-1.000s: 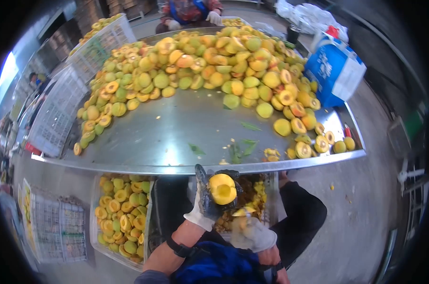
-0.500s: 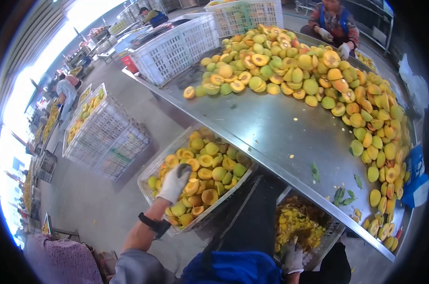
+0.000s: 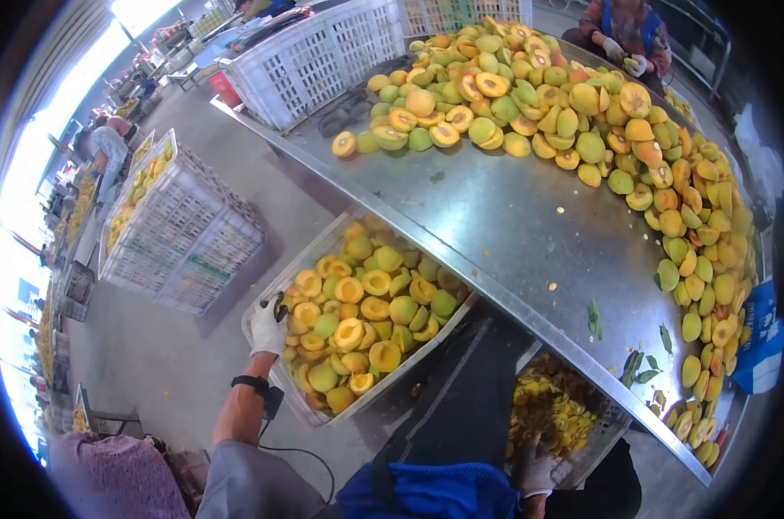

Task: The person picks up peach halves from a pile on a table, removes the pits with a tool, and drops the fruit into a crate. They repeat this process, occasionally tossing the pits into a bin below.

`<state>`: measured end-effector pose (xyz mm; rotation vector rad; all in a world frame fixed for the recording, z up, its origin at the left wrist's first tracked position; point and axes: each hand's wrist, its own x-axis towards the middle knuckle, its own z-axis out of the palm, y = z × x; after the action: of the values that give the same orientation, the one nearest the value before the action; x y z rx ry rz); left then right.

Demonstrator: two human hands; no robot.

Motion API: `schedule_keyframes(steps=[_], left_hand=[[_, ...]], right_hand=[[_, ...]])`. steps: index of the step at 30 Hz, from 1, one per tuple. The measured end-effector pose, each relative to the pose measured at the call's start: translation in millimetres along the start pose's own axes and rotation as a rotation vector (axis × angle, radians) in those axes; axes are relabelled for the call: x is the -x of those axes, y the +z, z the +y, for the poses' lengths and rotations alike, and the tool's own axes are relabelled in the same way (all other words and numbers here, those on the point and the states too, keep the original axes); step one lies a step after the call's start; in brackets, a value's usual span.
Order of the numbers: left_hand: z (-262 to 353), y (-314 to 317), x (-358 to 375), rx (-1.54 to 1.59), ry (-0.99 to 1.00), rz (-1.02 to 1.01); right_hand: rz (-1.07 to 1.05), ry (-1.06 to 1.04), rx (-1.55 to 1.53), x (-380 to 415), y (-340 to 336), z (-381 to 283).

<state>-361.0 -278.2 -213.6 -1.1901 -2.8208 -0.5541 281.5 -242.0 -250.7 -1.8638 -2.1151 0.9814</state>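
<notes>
My left hand (image 3: 268, 329), in a white glove with dark fingertips, is at the left rim of a plastic crate (image 3: 370, 403). Its fingers are apart and hold nothing visible. Yellow-green peach halves (image 3: 350, 332) fill this crate, several with their hollowed cut faces up. Low by my lap, my right hand (image 3: 535, 474) is also gloved, its fingers curled and shadowed; I cannot tell what is in them. It overlaps a second crate (image 3: 613, 432) of yellow fruit scraps (image 3: 548, 411) under the table edge.
A steel table (image 3: 496, 225) bears a long heap of halved peaches (image 3: 574, 112), with loose leaves (image 3: 639, 368) near its edge. White crates (image 3: 314, 65) stand at its far left; stacked crates (image 3: 180, 233) stand on the floor. A co-worker (image 3: 630, 35) handles fruit across the table.
My left hand has moved left from above the middle of the peach halves to the crate's left rim. My right hand has stayed low by the scraps crate. The view has shifted slightly.
</notes>
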Motion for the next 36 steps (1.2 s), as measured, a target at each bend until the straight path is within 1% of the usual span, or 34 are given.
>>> schedule_keyframes(steps=[1,3,4,5,6,8,9,10,11,12,13,14,16,18,19,20,22,24,25,26,28,29,30,32,33,34,36], left_hand=[[-1.5,0.5,0.0,0.051,0.000,0.010],[5.9,-6.0,-4.6,0.054,-0.075,-0.048],[11.0,-6.6,-6.9,0.058,-0.108,-0.079],[6.7,-5.6,-3.7,0.023,-0.052,-0.089],[2.1,-8.0,0.2,-0.003,-0.067,-0.096],[4.1,-10.1,-2.8,-0.036,-0.054,-0.116],[14.9,-13.5,-10.1,-0.080,-0.026,-0.151],[26.5,-14.8,-18.0,-0.119,0.010,-0.184],[26.8,-7.4,-24.5,-0.185,-0.041,-0.212],[43.4,-16.0,-26.3,-0.207,-0.041,-0.261],[50.7,-21.6,-33.0,-0.324,-0.003,-0.320],[81.4,-34.9,-44.2,-0.281,0.048,-0.336],[143.1,-65.5,-58.0,-0.204,0.124,-0.372],[217.9,-80.3,-69.5,0.214,0.431,-0.206],[271.9,-93.1,-65.2,0.424,0.484,-0.227],[328.6,-103.9,-58.6,0.632,0.537,-0.246],[417.1,-110.1,-54.7,0.562,0.736,-0.292],[491.1,-83.9,-60.0,0.452,0.901,-0.338],[528.8,-68.7,-57.3,0.479,0.932,-0.404],[565.2,-56.4,-54.7,0.504,0.957,-0.460],[629.9,-42.3,-51.9,0.352,1.091,-0.186],[658.9,-39.4,-58.4,0.321,1.123,-0.059],[687.3,-37.8,-67.0,0.290,1.157,0.067],[741.8,-37.2,-84.5,0.293,1.037,0.110],[768.5,-33.2,-92.2,0.303,0.976,0.128],[788.3,-14.7,-109.9,0.200,0.983,0.296],[818.0,-4.2,-117.9,0.227,0.947,0.175]], right_hand=[[0.008,-0.227,0.220,1.6,5.1,10.2],[-0.182,-0.074,0.105,2.2,-6.4,-2.3],[-0.158,-0.075,0.093,1.7,-10.2,-14.6],[-0.134,-0.077,0.081,1.1,-14.0,-26.8],[0.008,-0.159,0.115,1.2,-13.6,-40.9],[0.089,-0.124,0.047,0.9,-9.2,-41.7],[0.030,0.001,-0.060,-0.7,2.2,-30.0],[-0.003,0.078,-0.118,2.6,5.4,-21.0],[-0.033,0.157,-0.173,6.1,8.2,-12.2],[-0.082,0.176,-0.100,8.2,20.5,4.0],[-0.132,0.191,-0.025,10.9,33.0,21.3],[-0.084,0.384,-0.387,4.4,-27.9,-47.0],[-0.109,0.446,-0.579,3.0,-46.3,-61.0],[-0.069,0.405,-0.470,-1.2,-27.4,-44.5],[-0.113,0.498,-0.521,-3.9,-30.2,-49.4],[-0.066,0.418,-0.403,-5.5,-56.6,-75.4],[-0.126,0.485,-0.379,-9.8,-55.1,-72.6],[-0.134,0.476,-0.464,-3.7,-71.8,-80.8],[-0.134,0.470,-0.502,-5.0,-79.1,-82.3],[-0.108,0.504,-0.635,-4.3,-69.9,-75.2],[-0.035,0.122,-0.212,5.1,-23.6,-33.2],[-0.111,0.150,-0.255,5.0,-17.1,-25.7],[-0.037,0.088,-0.350,6.0,-22.2,-24.2],[-0.075,0.455,-0.595,-4.5,-78.7,-58.4],[0.010,0.379,-0.532,-6.7,-61.0,-46.5],[0.010,0.413,-0.557,-5.3,-46.8,-32.3],[0.011,0.259,-0.474,-2.6,0.3,1.5]])
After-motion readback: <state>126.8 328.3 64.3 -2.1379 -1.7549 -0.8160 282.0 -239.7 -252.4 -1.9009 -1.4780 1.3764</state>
